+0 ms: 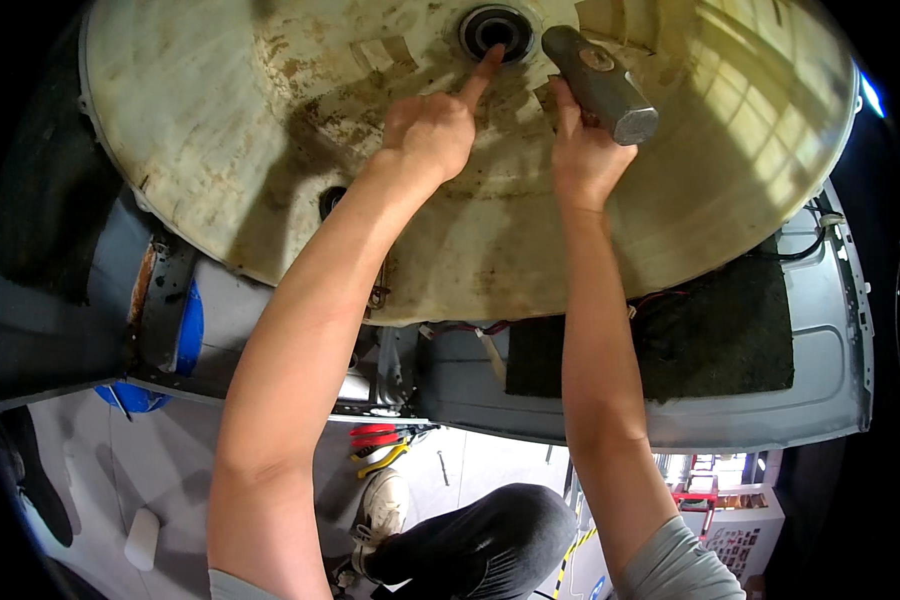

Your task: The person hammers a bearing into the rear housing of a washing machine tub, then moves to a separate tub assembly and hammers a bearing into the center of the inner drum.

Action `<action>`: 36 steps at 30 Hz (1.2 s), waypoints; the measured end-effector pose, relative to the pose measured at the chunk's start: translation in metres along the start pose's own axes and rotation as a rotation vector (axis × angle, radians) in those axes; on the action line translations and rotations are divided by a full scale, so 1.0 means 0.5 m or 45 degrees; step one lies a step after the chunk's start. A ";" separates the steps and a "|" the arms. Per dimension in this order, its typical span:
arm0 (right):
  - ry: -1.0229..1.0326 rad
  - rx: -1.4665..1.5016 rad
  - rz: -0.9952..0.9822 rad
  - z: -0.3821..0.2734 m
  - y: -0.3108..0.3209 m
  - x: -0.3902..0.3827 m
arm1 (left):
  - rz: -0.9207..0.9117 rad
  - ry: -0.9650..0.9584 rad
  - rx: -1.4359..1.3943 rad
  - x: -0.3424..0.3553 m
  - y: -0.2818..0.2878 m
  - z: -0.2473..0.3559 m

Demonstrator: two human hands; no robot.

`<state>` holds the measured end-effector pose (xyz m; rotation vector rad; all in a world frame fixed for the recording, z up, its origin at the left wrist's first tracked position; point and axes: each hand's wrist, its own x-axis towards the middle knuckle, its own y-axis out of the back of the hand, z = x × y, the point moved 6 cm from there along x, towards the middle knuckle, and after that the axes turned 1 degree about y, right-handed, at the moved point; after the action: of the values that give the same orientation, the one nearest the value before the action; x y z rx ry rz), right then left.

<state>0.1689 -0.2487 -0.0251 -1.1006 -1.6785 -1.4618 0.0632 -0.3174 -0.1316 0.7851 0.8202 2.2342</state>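
Leftmost, can see a white rounded block (143, 540) lying on the pale tiled floor (185, 480), and a blue object (135, 398) showing below the edge of a grey metal casing (460, 385). Above, look onto a stained cream-coloured tub (490, 240), spanning most of the width. Cross its lower rim with the left forearm (320, 300), just beside a small dark round fitting (328, 203). Lower down, near a white shoe (386, 497), can see red-handled pliers (373, 433) and a yellow-handled tool (382, 462). Point with the left hand (432, 135), index finger (482, 78) stretched over the dark bearing ring (478, 33) in the tub's upper middle, other fingers curled in; cannot tell contact from a slight gap there, nor see inside the curl. Just right of the ring, clasp a hammer (602, 85) in the right hand (592, 165), wrapped around just below the steel head; cannot see the handle. Hold that head tilted in front of the tub, upper end near the ring but apart from it, lower end slanting rightward. Cross a rough black pad (710, 340) with the right forearm (600, 330). Farthest right, can see a white box (755, 530) low down and a dark cable (805, 255) beside the tub.
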 end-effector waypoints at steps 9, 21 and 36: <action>-0.120 0.330 0.027 0.054 0.002 -0.055 | 0.083 -0.057 -0.042 0.005 -0.020 -0.002; -0.106 -0.202 -0.045 0.050 0.003 -0.094 | -0.087 -0.180 -0.192 0.018 -0.002 -0.050; -0.220 -0.106 -0.023 0.086 -0.072 -0.175 | -0.066 -0.406 0.330 0.041 0.119 -0.063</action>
<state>0.1774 -0.2229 -0.1254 -1.2917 -1.7621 -1.4962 0.0080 -0.3499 -0.1028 1.1922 0.9675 1.9107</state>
